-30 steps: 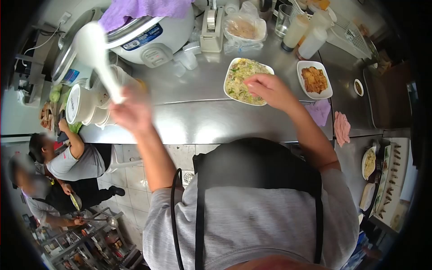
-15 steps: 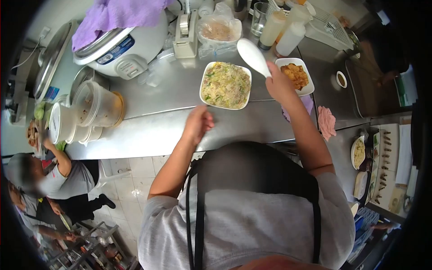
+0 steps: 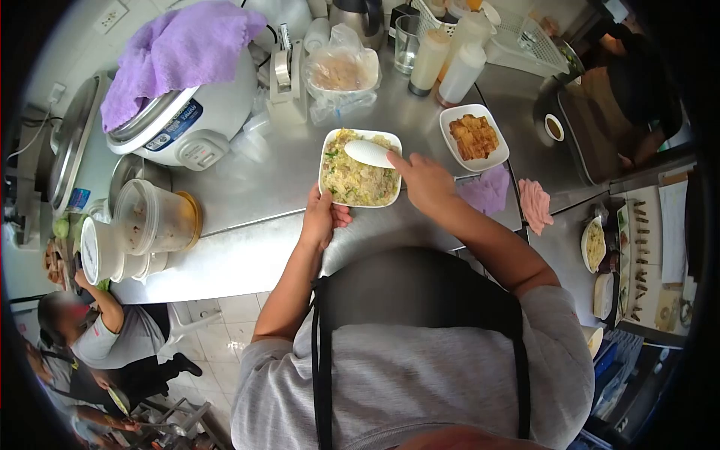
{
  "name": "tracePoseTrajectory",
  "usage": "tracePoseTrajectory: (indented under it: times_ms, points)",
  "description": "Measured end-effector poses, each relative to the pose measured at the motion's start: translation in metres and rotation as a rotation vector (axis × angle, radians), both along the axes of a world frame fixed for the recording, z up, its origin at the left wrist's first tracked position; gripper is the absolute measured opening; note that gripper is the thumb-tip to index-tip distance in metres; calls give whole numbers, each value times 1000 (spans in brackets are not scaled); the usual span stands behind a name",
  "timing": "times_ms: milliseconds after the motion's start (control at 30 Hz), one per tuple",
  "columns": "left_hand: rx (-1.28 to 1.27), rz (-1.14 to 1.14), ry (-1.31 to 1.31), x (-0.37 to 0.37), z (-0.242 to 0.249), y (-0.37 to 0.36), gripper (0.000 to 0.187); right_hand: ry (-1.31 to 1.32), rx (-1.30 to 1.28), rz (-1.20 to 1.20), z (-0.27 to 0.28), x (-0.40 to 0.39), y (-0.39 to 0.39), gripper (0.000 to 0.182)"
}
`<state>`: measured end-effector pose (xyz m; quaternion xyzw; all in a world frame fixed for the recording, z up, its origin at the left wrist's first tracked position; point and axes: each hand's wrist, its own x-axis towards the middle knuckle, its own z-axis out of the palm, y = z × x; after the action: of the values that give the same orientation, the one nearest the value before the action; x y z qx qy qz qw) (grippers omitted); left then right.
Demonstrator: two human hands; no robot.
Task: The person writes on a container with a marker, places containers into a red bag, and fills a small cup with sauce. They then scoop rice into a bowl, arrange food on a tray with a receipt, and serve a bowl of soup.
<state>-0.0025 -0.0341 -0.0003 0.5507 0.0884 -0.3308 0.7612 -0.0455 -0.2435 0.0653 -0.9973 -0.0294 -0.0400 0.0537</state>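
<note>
A square white plate of fried rice (image 3: pixel 334 141) sits on the steel counter (image 3: pixel 247 240) in front of me. My left hand (image 3: pixel 324 217) grips the plate's near edge. My right hand (image 3: pixel 424 180) holds a white rice paddle (image 3: pixel 367 154) whose blade lies flat over the rice. To the right stands a smaller white plate of fried pieces (image 3: pixel 474 138), untouched.
A white rice cooker (image 3: pixel 184 120) under a purple cloth (image 3: pixel 176 49) stands at the left, with stacked plastic tubs (image 3: pixel 142 225) nearer. A tape dispenser (image 3: pixel 285 82), bagged food, squeeze bottles (image 3: pixel 450 60) and a glass line the back. Purple and pink cloths (image 3: pixel 536 206) lie right. Other people work below the counter's left end.
The paddle passed from my left hand to my right and came down onto the rice. My left hand moved from the counter edge to grip the plate.
</note>
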Motion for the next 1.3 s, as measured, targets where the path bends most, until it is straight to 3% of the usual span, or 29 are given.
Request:
tracePoseTrajectory:
  times_ms: [133, 200, 233, 267, 400, 700, 800, 867, 1000, 1067, 1133, 1233, 1300]
  points:
    - [-17, -26, -34, 2, -1, 3, 26, 17, 16, -76, 23, 19, 1, 37]
    - [-63, -4, -53, 2, 4, 0, 26, -30, 71, -128, 7, 31, 1, 37]
    - [-92, 16, -55, 0, 8, -3, 26, 5, 68, -111, 11, 34, 3, 34]
    - [-111, 38, -50, -2, 11, -5, 25, -55, 28, -39, -22, 43, -3, 34]
    - [-130, 33, -71, -5, 6, -6, 21, 20, 48, 12, 2, 19, 6, 36]
    - [44, -58, -84, -8, 0, -5, 21, -55, 109, 26, -19, 15, -4, 29]
    - [72, -46, -45, -14, 3, -3, 23, 94, 329, -147, 34, 3, -4, 30]
    - [79, -43, -39, -6, 4, 3, 25, 121, 329, -111, 22, 2, -7, 30]
    - [185, 4, -396, 58, -11, -1, 38, 55, 436, -79, -49, 17, -5, 32]
    - [374, -174, -580, 101, -25, -8, 38, 97, 502, -98, -44, 11, -5, 34]
    - [384, -185, -722, 113, -22, -21, 33, 145, 464, -103, -20, 2, -8, 37]
    - [406, -425, -635, 127, -28, -32, 31, -87, 544, -15, -78, 16, -30, 38]
    - [290, -327, -535, 117, -28, -24, 28, -136, 605, -57, -93, 16, -36, 39]
